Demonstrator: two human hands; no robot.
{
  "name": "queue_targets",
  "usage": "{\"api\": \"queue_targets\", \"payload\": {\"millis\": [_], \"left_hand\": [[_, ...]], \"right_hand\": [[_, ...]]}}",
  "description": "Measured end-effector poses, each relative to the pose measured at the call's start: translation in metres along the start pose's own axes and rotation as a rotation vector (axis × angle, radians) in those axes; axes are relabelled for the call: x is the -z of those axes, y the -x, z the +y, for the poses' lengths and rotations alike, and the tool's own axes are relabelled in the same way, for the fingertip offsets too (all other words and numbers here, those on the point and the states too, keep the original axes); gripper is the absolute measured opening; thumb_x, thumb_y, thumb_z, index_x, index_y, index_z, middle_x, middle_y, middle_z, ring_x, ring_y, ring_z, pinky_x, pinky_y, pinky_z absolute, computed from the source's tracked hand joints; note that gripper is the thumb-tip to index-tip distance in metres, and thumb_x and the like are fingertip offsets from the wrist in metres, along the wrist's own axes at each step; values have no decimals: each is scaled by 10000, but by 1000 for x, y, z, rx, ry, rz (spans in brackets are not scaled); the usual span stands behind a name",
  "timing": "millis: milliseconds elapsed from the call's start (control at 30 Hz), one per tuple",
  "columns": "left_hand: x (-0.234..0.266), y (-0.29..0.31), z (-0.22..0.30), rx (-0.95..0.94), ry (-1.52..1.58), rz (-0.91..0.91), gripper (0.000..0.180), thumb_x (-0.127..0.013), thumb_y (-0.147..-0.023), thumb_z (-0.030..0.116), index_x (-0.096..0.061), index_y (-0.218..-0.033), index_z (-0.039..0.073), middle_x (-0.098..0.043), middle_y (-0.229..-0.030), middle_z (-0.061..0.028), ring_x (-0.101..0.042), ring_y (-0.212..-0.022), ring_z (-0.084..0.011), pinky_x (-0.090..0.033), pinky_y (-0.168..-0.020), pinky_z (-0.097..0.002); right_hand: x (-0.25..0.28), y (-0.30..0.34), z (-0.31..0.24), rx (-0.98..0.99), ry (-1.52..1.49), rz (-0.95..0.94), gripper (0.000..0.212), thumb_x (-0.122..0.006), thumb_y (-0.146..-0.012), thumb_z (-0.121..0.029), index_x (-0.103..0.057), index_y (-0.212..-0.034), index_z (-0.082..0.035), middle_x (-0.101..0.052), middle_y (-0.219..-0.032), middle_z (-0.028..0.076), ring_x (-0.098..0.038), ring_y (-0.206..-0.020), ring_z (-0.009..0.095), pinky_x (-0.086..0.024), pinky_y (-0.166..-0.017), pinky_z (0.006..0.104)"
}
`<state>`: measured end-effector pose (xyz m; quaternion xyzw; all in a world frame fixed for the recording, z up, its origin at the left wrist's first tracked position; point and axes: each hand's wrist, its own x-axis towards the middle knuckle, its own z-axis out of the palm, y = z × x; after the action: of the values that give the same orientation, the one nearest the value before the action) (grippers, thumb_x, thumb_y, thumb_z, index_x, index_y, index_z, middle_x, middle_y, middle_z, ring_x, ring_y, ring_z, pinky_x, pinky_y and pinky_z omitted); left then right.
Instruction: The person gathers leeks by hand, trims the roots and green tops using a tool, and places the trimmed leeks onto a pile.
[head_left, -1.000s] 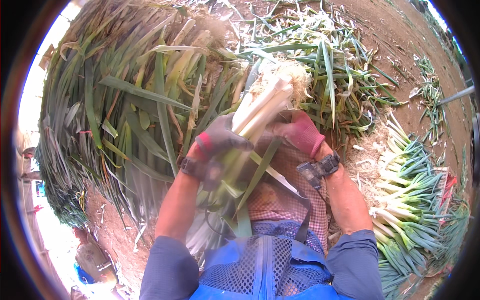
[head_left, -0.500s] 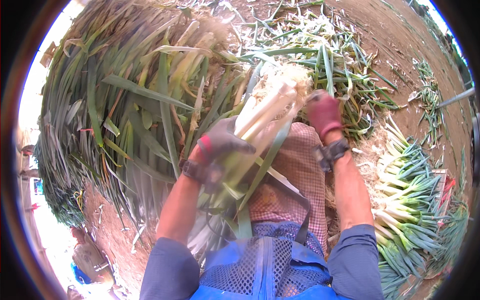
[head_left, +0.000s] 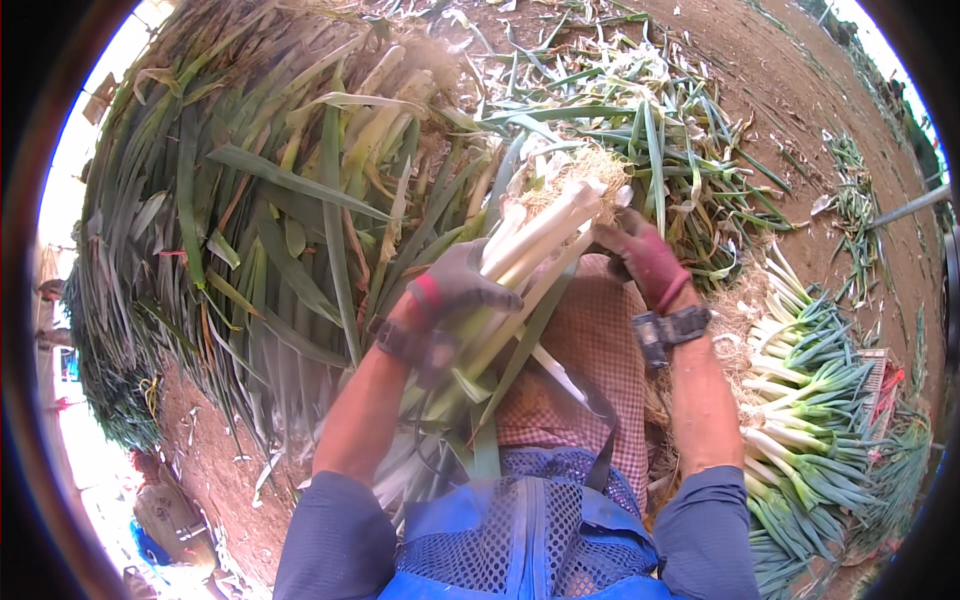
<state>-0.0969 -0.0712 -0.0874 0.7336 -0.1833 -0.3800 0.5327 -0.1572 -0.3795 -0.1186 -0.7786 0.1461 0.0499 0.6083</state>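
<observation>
A gloved left hand (head_left: 468, 285) grips a bunch of leeks (head_left: 545, 235) at the centre of the frame, its white stalks tilted and its roots toward the top. The gloved right hand (head_left: 645, 260), fingers curled, is at the bunch's right side near the roots; whether it grips a stalk cannot be told. A large leek heap (head_left: 270, 225) fills the upper left, leaf scraps (head_left: 690, 160) lie upper right, and cleaner leeks (head_left: 805, 390) line the lower right.

Brown ground (head_left: 775, 95), leafy heap (head_left: 260, 220), leaf scraps (head_left: 690, 160)
</observation>
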Motion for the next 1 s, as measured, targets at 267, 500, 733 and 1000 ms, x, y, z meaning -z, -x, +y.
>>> {"api": "queue_targets", "payload": {"millis": [267, 500, 733, 1000], "left_hand": [[-2, 4, 1, 1, 33, 82, 864, -962, -645, 270, -592, -1375, -7, -691, -1220, -72, -622, -1085, -168, -484, -997, -318], [-21, 3, 4, 75, -408, 246, 775, -939, -612, 324, -636, -1233, -28, -736, -1076, -186, -712, -979, -250, -546, -906, -355], [-31, -11, 8, 29, -434, 174, 719, -894, -600, 335, -664, -1172, -34, -744, -1029, -209, -725, -918, -303, -551, -865, -361], [-23, -6, 3, 64, -248, 124, 704, -894, -619, 256, -653, -1209, -42, -749, -1039, -158, -706, -934, -247, -543, -895, -348]], "right_hand": [[-58, 42, -43, 14, -482, -270, 257, -686, -981, -152, -677, -1125, 60, -751, -957, 120, -720, -795, 159, -604, -744, 293], [-56, 55, -81, 19, 131, -62, 177, -666, -968, -112, -723, -1008, 51, -756, -807, 121, -760, -787, 174, -605, -734, 286], [97, 8, -81, 15, 118, 595, 241, -517, -1063, -155, -656, -1185, -1, -733, -887, 163, -692, -650, 165, -610, -562, 292], [-13, 57, -99, 850, 1153, 20, 713, -810, -757, -170, -593, -1437, -183, -600, -1422, 109, -547, -1342, 296, -357, -1177, 535]]}}
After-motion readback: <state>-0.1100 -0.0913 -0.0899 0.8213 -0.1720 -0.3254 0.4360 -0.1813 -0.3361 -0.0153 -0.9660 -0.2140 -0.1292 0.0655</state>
